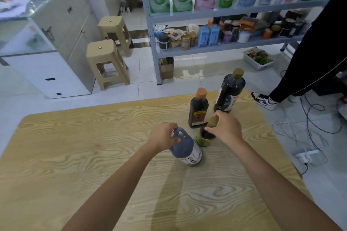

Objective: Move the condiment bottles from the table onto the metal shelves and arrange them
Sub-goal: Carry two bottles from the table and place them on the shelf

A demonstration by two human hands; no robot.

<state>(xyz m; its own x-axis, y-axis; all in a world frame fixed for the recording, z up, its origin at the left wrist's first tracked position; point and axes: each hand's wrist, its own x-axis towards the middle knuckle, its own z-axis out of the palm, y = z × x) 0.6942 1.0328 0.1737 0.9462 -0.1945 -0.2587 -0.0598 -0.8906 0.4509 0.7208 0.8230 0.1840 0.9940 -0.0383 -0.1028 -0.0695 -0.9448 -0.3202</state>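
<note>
Several dark condiment bottles stand on the wooden table [75,155]. My left hand [162,136] curls round the handle at the top of a dark jug with a white label [187,151]. My right hand [226,126] grips the neck and cap of a green-labelled bottle [203,139]. Behind them stand a brown-capped bottle [198,109] and a taller dark bottle [230,92], both untouched. The grey metal shelves [216,48] rise beyond the table's far edge.
The shelves hold refill pouches on the upper level and jars and boxes on the lower one. Two beige stools [107,62] stand left of the shelves. A person's leg and shoe [264,100] are at the right, with cables and a power strip [306,155] on the floor.
</note>
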